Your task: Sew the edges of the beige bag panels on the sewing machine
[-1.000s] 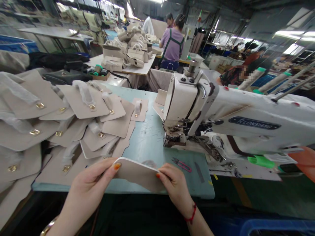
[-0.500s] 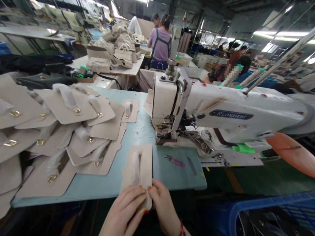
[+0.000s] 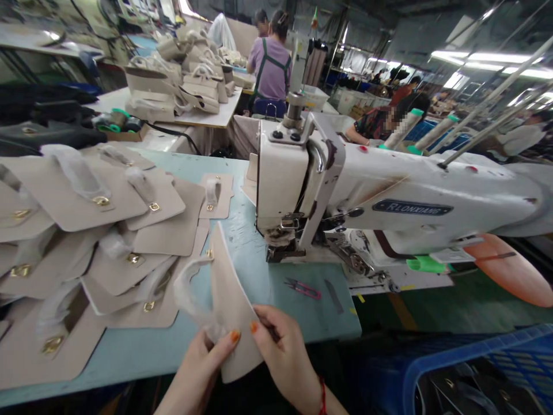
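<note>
Both my hands pinch the near end of a beige leather panel [image 3: 228,294] that stands tilted on edge above the table's front edge. A plastic-wrapped strap [image 3: 186,300] loops off its left face. My left hand [image 3: 203,363] grips it from the left, thumb on the panel. My right hand [image 3: 280,357], with a red wrist cord, grips it from the right. The sewing machine head [image 3: 285,190] stands just beyond, its presser foot [image 3: 280,252] a little past the panel's far tip.
Several beige panels with gold clasps [image 3: 99,230] are heaped on the left of the light-blue table [image 3: 276,300]. Pink thread snips [image 3: 305,288] lie by the machine. A blue crate [image 3: 475,369] sits at lower right. Other people work at tables behind.
The panel, lying flat on the table half a second ago, has been lifted and turned on edge, and its wrapped strap now hangs out to the left.
</note>
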### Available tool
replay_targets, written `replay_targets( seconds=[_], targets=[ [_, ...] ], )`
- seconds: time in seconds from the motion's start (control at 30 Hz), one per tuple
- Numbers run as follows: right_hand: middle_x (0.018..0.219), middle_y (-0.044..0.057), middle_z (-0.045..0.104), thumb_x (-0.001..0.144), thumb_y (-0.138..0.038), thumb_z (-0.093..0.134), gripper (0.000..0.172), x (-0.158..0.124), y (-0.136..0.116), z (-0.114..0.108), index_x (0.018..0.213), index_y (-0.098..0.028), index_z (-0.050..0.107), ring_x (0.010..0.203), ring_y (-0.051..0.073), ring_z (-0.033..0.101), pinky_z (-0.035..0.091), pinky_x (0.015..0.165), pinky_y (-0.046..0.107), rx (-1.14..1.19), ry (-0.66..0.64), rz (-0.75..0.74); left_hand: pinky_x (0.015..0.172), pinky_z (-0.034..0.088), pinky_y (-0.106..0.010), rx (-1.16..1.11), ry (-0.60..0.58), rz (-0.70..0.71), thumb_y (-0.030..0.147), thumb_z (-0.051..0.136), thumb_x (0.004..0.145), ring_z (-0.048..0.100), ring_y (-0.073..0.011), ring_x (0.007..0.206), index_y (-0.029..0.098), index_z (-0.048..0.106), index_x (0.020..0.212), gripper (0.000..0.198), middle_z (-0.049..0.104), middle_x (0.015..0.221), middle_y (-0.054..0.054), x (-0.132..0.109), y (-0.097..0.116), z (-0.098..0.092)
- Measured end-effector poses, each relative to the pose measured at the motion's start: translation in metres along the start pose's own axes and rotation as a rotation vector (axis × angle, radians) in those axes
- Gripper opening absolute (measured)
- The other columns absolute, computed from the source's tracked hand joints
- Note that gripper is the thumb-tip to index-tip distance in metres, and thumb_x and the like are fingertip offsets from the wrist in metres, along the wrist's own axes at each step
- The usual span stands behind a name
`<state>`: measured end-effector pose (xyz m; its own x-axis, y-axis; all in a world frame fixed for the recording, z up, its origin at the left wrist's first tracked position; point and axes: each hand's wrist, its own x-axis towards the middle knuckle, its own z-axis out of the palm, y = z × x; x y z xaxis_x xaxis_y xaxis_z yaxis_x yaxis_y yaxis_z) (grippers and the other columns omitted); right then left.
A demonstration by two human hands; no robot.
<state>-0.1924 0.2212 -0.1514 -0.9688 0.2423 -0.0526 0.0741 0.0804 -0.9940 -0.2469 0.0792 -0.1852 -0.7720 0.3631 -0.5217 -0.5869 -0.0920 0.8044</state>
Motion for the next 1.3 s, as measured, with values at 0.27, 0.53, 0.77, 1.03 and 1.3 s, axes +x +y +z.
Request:
replay_targets(
  seconds=[0.27, 0.53, 0.77, 1.03, 1.3],
  targets=[
    [0.055, -0.001, 0.060, 0.091, -0.031, 0.049, 0.025, 0.056, 0.004, -0.011, 0.074, -0.015, 0.058, 0.044, 0.007, 0.045, 0.033, 0.042, 0.015, 0.084, 0.092, 0.200, 0.051, 0.048, -0.023, 0.001, -0.120, 0.084, 0.034, 0.076, 0.071, 0.061, -0.0144, 0.055, 0.016, 0.058, 0.090, 0.032, 0.071, 0.073, -0.001, 0.073, 0.072, 0.031],
    [0.051, 0.001, 0.061, 0.093, -0.040, 0.047, 0.041, 0.081, 0.012, -0.014, 0.060, -0.015, 0.055, 0.040, 0.006, 0.044, 0.033, 0.041, 0.016, 0.163, 0.140, 0.172, 0.054, 0.049, -0.025, -0.023, -0.166, 0.093, 0.027, 0.076, 0.065, 0.062, -0.0150, 0.056, 0.015, 0.064, 0.087, 0.028, 0.072, 0.074, -0.002, 0.110, 0.094, 0.049],
    [0.050, 0.002, 0.063, 0.091, -0.043, 0.049, 0.043, 0.092, 0.018, -0.012, 0.062, -0.014, 0.061, 0.037, 0.006, 0.047, 0.033, 0.039, 0.016, 0.199, 0.210, 0.181, 0.051, 0.049, -0.026, -0.019, -0.214, 0.081, 0.018, 0.073, 0.061, 0.064, -0.0184, 0.055, 0.013, 0.066, 0.086, 0.027, 0.071, 0.070, -0.004, 0.129, 0.092, 0.049],
    [0.049, 0.003, 0.063, 0.089, -0.049, 0.052, 0.045, 0.092, 0.018, -0.014, 0.063, -0.013, 0.062, 0.036, 0.007, 0.048, 0.033, 0.038, 0.016, 0.232, 0.233, 0.189, 0.055, 0.052, -0.028, -0.033, -0.233, 0.102, 0.025, 0.079, 0.061, 0.065, -0.0179, 0.058, 0.015, 0.065, 0.093, 0.036, 0.073, 0.080, -0.004, 0.133, 0.091, 0.052],
    [0.050, 0.002, 0.063, 0.089, -0.043, 0.051, 0.043, 0.091, 0.013, -0.017, 0.058, -0.015, 0.059, 0.038, 0.007, 0.050, 0.037, 0.041, 0.016, 0.111, 0.220, 0.151, 0.062, 0.051, -0.023, 0.040, -0.237, 0.050, 0.033, 0.077, 0.071, 0.064, -0.0151, 0.069, 0.017, 0.066, 0.091, 0.028, 0.071, 0.084, -0.003, 0.114, 0.095, 0.039]
  ],
)
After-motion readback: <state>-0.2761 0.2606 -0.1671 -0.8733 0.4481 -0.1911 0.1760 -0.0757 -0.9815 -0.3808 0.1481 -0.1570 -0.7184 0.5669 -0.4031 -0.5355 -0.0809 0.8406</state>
